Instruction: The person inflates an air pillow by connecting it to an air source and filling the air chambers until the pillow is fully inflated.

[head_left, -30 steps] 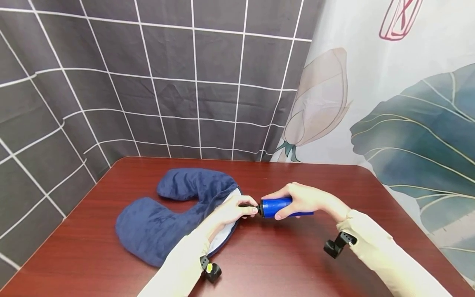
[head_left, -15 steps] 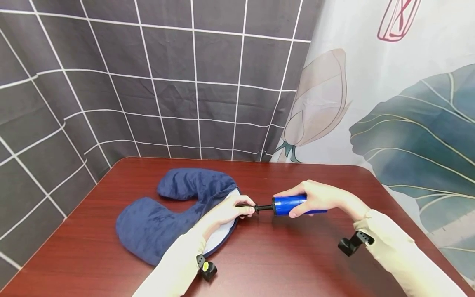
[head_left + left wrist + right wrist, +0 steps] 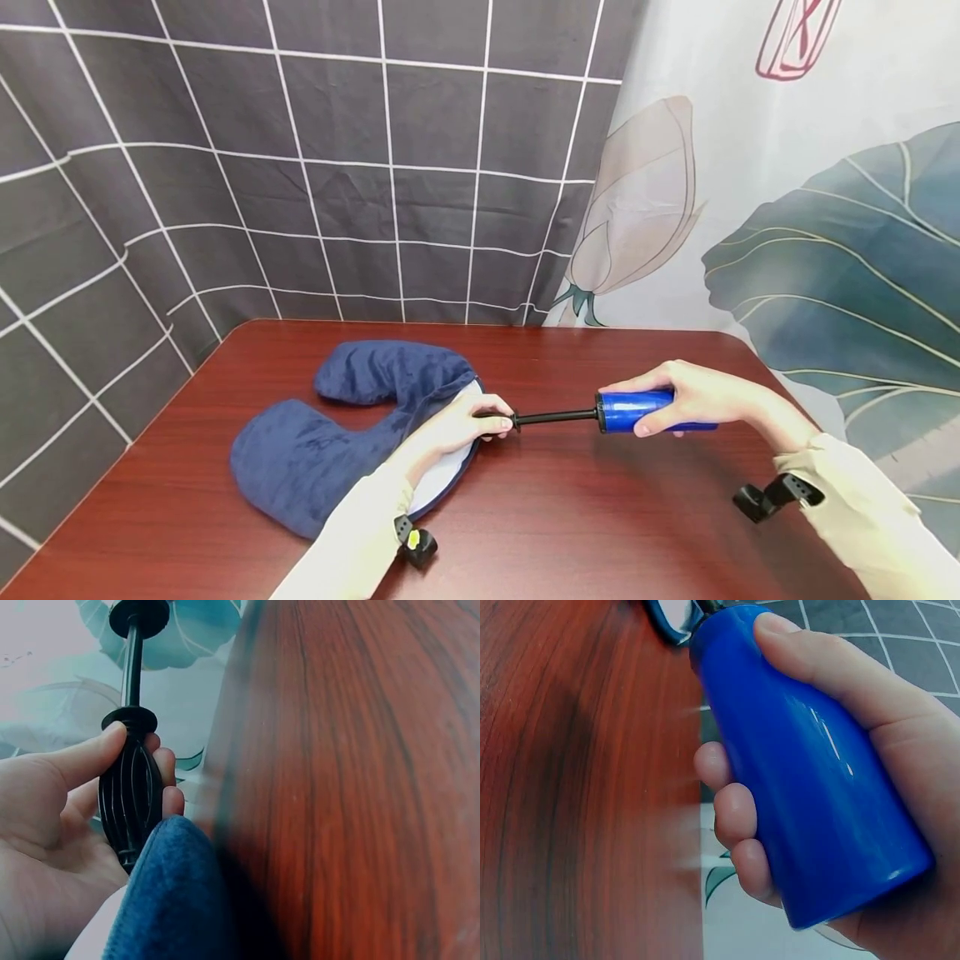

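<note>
Blue pump, right of centre in the head view, is held roughly level by 2 hands: blue barrel [image 3: 628,412] at right, black rod [image 3: 558,417] pointing left to a black handle [image 3: 130,799]. Rod is well exposed, with a clear length between barrel and handle. Right hand [image 3: 705,395] wraps the barrel; the right wrist view has the thumb along its upper side and 3 fingertips showing around the opposite side. Left hand [image 3: 457,423], near the frame centre, grips the handle; the left wrist view puts the thumb tip at the handle's top, just below the round collar [image 3: 129,718], fingers curled behind, ribbed grip visible between. Navy U-shaped pillow [image 3: 315,467] lies left of centre, its 2 ends toward the left, white panel [image 3: 448,471] along its right side. Left hand overlaps that panel in the head view; can't tell if they touch. In the left wrist view, pillow fabric covers the handle's lower end. Red-brown table [image 3: 600,517] fills the lower part of the frame. Dark grey sheet [image 3: 435,117] with white grid lines hangs upper left to centre; white curtain [image 3: 738,167] with flower and leaf print, right. Cream sleeves [image 3: 352,533], black camera at each wrist.
</note>
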`<state>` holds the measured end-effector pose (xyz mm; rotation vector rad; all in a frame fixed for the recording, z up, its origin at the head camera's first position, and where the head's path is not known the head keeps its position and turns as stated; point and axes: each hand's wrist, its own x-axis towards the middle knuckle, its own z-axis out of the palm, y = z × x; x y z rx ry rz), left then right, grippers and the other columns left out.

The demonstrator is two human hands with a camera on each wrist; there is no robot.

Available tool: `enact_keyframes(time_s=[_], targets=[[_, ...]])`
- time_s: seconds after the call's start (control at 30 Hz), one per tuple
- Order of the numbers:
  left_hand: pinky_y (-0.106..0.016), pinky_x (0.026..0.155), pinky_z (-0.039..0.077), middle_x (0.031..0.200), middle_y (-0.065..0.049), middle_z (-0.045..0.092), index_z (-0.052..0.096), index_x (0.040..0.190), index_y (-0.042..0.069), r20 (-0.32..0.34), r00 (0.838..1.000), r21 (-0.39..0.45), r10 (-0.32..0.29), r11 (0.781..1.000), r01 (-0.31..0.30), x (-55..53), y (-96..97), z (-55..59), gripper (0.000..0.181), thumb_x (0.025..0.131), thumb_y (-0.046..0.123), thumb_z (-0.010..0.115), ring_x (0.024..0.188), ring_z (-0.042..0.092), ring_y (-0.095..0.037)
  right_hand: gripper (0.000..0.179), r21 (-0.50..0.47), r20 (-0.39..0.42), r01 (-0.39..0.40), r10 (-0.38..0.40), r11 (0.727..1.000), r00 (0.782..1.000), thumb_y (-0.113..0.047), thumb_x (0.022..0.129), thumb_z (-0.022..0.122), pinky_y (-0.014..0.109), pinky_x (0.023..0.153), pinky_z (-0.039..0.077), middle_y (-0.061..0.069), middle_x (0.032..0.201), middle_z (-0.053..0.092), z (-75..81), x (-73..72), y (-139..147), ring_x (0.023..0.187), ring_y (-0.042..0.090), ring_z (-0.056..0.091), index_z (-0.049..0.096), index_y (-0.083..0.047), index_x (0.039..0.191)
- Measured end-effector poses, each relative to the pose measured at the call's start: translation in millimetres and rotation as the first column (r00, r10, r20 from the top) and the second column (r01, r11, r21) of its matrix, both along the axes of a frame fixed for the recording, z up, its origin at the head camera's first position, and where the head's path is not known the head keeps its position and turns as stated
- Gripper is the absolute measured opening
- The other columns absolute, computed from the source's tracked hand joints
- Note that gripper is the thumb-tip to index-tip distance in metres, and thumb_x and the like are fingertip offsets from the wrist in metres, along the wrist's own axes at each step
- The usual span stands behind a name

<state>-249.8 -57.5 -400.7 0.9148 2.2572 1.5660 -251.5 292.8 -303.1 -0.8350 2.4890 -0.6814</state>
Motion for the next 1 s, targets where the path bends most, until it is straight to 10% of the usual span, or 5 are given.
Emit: enact_keyframes(time_s=[0.43, 0.63, 1.0], targets=[[-0.021, 0.066, 0.050, 0.086, -0.031, 0.067, 0.064, 0.103, -0.011, 0.034, 0.998, 0.021, 0.047, 0.999, -0.047, 1.1, 1.4, 0.0, 0.021, 0.091, 0.006, 0.062, 0.071, 0.058, -0.004, 0.057, -0.014, -0.009, -0.033, 0.033, 0.999, 0.999, -0.041, 0.083, 0.077, 0.033, 0.052, 0.055, 0.007, 0.107, 0.068, -14.0, -11.0, -54, 0.062, 0.017, 0.065, 0.060, -0.029, 0.136], [-0.019, 0.068, 0.051, 0.096, -0.032, 0.068, 0.063, 0.106, -0.011, 0.071, 0.996, 0.009, 0.053, 0.999, -0.053, 2.4, 2.9, 0.7, 0.022, 0.094, 0.007, 0.060, 0.074, 0.060, -0.001, 0.058, 0.027, -0.148, -0.128, 0.130, 0.991, 0.980, -0.050, 0.082, 0.076, 0.026, 0.068, 0.054, -0.003, 0.110, 0.072, -23.7, -18.0, -90, 0.084, 0.010, 0.064, 0.061, -0.031, 0.134], [-0.021, 0.067, 0.052, 0.087, -0.026, 0.069, 0.067, 0.106, -0.008, -0.005, 1.000, -0.034, 0.028, 0.999, -0.028, 1.7, 1.9, 2.5, 0.022, 0.094, 0.010, 0.061, 0.072, 0.062, -0.014, 0.059, 0.026, -0.106, -0.107, 0.109, 0.994, 0.988, -0.051, 0.082, 0.075, 0.027, 0.065, 0.055, -0.002, 0.114, 0.071, -22.3, -14.5, -77, 0.086, 0.011, 0.064, 0.058, -0.035, 0.137]])
